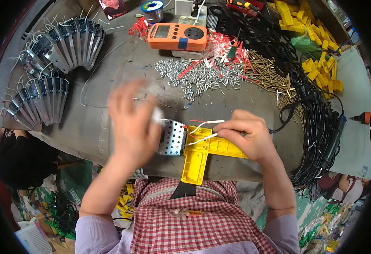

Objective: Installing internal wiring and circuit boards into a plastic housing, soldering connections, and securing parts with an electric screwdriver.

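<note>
A yellow plastic tool-shaped housing half [195, 167] lies at the table's near edge, its ribbed inside facing up. Beside it on the left sits a perforated metal plate [171, 139]; white and red wires run from there across the housing. My right hand [247, 133] is closed over the housing's right arm, pinching a white sleeved wire [209, 138] between thumb and fingers. Another white sleeve [215, 122] sticks out just above it. My left hand [134, 122] is raised left of the metal plate, smeared by motion; a white patch shows near its thumb, too blurred to name.
Loose screws and nuts [202, 78] lie beyond my hands, near an orange meter [177, 37] and brass-coloured screws [270, 70]. Fanned metal-cased boards [73, 44] stand at left. Black cables [317, 139] and yellow parts [321, 70] fill the right side. A solder spool [153, 12] stands at the back.
</note>
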The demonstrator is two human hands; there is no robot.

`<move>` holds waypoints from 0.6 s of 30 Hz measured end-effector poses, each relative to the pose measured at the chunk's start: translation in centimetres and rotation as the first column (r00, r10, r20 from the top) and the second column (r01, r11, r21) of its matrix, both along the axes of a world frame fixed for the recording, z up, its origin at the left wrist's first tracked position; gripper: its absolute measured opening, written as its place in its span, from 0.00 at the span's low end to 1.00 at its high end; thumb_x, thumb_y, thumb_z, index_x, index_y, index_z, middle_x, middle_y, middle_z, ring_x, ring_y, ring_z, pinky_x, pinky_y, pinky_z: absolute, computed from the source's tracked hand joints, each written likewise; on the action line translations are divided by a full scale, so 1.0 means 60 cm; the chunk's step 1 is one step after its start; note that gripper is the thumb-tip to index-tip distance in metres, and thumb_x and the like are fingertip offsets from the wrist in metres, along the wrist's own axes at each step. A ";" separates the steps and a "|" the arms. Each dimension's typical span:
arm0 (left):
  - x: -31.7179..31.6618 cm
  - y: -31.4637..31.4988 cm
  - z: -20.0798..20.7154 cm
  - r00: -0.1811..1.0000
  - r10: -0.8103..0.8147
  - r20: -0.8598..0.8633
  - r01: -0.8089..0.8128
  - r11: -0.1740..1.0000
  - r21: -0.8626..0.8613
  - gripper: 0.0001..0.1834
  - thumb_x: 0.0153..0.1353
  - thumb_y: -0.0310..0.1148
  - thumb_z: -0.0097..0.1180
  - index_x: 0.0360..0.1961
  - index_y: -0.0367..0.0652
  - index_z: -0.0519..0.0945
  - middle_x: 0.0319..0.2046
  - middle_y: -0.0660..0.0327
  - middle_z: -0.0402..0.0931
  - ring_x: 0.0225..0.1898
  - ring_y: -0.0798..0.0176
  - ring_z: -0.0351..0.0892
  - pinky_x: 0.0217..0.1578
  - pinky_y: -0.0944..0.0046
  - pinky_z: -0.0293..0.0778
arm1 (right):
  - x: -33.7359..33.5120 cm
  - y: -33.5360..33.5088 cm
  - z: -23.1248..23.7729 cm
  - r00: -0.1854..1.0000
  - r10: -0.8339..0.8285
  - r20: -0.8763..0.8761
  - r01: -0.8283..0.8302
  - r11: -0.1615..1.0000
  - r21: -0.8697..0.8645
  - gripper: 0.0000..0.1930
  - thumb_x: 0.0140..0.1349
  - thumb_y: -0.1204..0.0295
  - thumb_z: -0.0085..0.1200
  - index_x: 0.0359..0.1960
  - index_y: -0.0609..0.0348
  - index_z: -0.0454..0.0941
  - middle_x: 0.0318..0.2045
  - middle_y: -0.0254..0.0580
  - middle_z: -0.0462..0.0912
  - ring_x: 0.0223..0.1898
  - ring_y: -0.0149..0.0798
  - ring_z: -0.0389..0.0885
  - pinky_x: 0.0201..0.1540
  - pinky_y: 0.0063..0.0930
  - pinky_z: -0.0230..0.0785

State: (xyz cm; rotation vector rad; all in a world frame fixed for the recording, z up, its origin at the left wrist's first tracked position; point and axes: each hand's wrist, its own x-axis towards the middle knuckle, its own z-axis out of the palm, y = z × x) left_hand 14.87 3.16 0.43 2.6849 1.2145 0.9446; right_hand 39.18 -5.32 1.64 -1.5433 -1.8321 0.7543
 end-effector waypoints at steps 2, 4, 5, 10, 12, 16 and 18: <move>0.025 -0.062 0.012 0.974 -0.227 -0.015 0.226 0.972 -0.062 0.18 0.44 0.35 0.62 0.40 0.50 0.79 0.53 0.54 0.67 0.56 0.47 0.63 0.58 0.40 0.52 | -0.003 -0.002 0.001 1.000 -0.020 -0.021 0.019 1.000 -0.020 0.06 0.55 0.71 0.58 0.32 0.58 0.83 0.21 0.39 0.73 0.26 0.40 0.73 0.29 0.31 0.65; 0.049 -0.089 0.000 0.981 -0.186 -0.051 0.181 0.980 -0.085 0.17 0.42 0.38 0.63 0.36 0.49 0.79 0.51 0.58 0.68 0.55 0.51 0.65 0.59 0.40 0.50 | -0.009 -0.002 0.005 0.999 -0.034 -0.038 0.034 0.999 0.001 0.07 0.56 0.70 0.58 0.33 0.59 0.82 0.21 0.39 0.73 0.26 0.39 0.73 0.30 0.31 0.65; 0.052 -0.091 -0.021 0.982 -0.173 -0.074 0.169 0.984 -0.060 0.17 0.43 0.39 0.62 0.37 0.49 0.78 0.51 0.59 0.68 0.55 0.53 0.66 0.60 0.40 0.48 | -0.011 -0.003 0.005 0.999 -0.035 -0.036 0.035 0.999 0.004 0.07 0.56 0.70 0.58 0.33 0.59 0.82 0.21 0.39 0.73 0.26 0.39 0.73 0.30 0.31 0.65; 0.044 -0.109 -0.041 0.980 -0.200 -0.011 0.201 0.978 0.062 0.09 0.47 0.34 0.57 0.33 0.48 0.78 0.42 0.66 0.74 0.49 0.62 0.72 0.57 0.43 0.50 | -0.010 0.016 0.000 0.995 -0.094 -0.028 0.089 0.984 -0.155 0.10 0.58 0.69 0.55 0.37 0.61 0.80 0.23 0.42 0.74 0.27 0.40 0.74 0.31 0.33 0.66; 0.046 -0.109 -0.039 0.984 -0.174 -0.045 0.177 0.981 0.075 0.08 0.48 0.33 0.56 0.31 0.49 0.77 0.36 0.70 0.76 0.44 0.67 0.74 0.57 0.44 0.49 | -0.012 0.023 0.003 0.997 -0.064 -0.044 0.054 0.980 -0.190 0.10 0.58 0.68 0.55 0.37 0.61 0.79 0.25 0.43 0.76 0.28 0.41 0.76 0.32 0.33 0.67; 0.050 -0.098 -0.029 0.975 -0.209 -0.076 0.212 0.976 0.038 0.06 0.49 0.33 0.56 0.30 0.49 0.77 0.35 0.70 0.76 0.44 0.67 0.74 0.58 0.43 0.49 | 0.020 0.059 -0.012 0.988 0.137 -0.069 -0.145 0.978 -0.148 0.09 0.58 0.69 0.56 0.35 0.61 0.76 0.27 0.38 0.77 0.28 0.32 0.74 0.32 0.26 0.67; 0.049 -0.091 -0.031 0.973 -0.219 -0.075 0.220 0.975 0.006 0.08 0.46 0.31 0.58 0.31 0.48 0.76 0.32 0.70 0.76 0.43 0.66 0.75 0.58 0.42 0.49 | 0.040 0.123 -0.019 0.991 -0.032 0.127 0.036 0.999 -0.026 0.09 0.56 0.71 0.54 0.35 0.61 0.74 0.28 0.45 0.78 0.30 0.41 0.77 0.36 0.31 0.69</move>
